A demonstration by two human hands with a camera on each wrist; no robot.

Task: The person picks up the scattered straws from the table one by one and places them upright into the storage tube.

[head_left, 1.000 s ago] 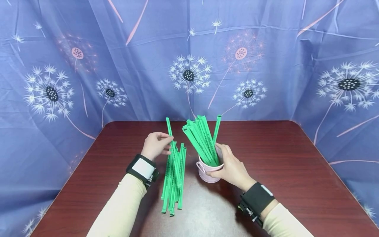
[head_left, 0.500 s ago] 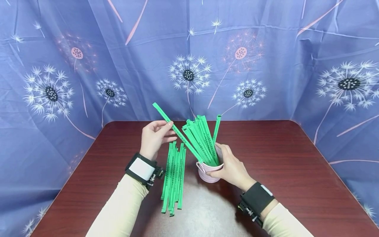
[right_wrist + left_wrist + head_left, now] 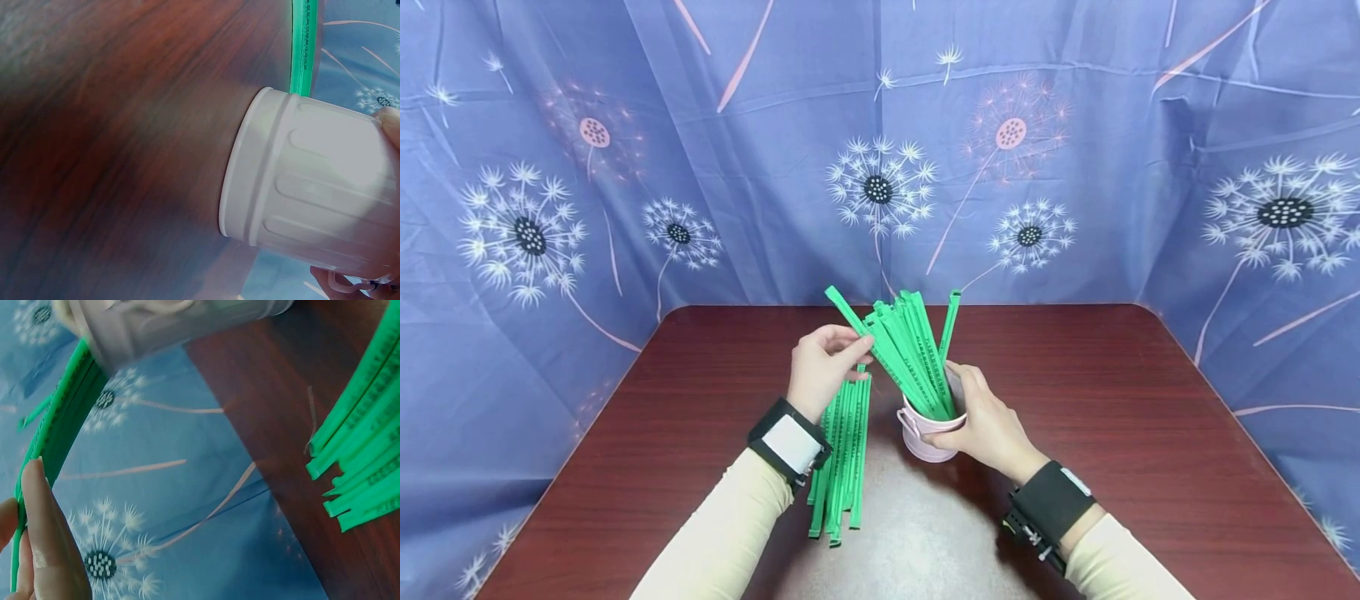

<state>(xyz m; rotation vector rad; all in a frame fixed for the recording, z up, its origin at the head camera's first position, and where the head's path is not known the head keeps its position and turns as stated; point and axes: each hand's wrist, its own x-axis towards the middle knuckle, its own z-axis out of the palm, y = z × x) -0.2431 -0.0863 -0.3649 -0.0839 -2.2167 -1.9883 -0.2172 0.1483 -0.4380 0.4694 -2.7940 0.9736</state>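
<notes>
Head: the left hand pinches a thin green printed stick, its lower end perhaps inside the glossy pale-pink round bucket at four o'clock, held by the right hand. Left wrist: loose green sticks, three o'clock. Right wrist: ribbed bucket side, four o'clock.

The sticks look wrapped in thin, smooth paper or plastic with a slight sheen and dark print, while the bucket looks like painted metal or hard plastic, smooth and glossy, with raised panels pressed into its wall and a bright glare on it. The table shows polished wood grain that throws back a pale shine; the curtain is creased cloth, the sleeves are soft matt cloth, and the wristbands look matt black.
</notes>
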